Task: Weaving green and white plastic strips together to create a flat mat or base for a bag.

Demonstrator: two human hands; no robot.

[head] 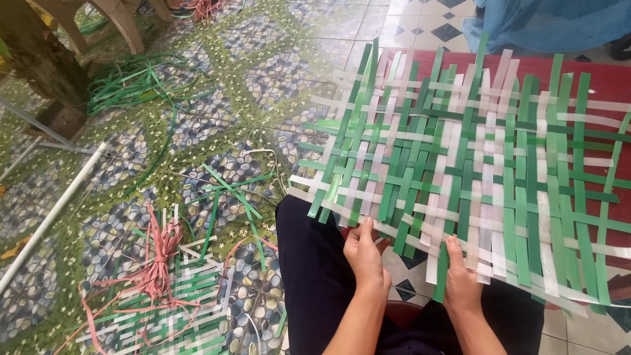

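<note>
A large woven mat (473, 164) of green and translucent white plastic strips lies across my lap, tilted up to the right. My left hand (366, 258) grips the near edge of the mat at a white strip, thumb on top. A little to the right, my right hand (460, 279) pinches a green strip end at the same edge. My legs in dark trousers (309, 263) are beneath the weave.
On the patterned floor to the left lie a smaller woven piece (164, 309) under a tangle of pink cord (158, 263), loose green strips (230, 190), a coil of green strapping (131, 82) and a white pipe (52, 210). A red mat (591, 72) and blue cloth (545, 23) are behind.
</note>
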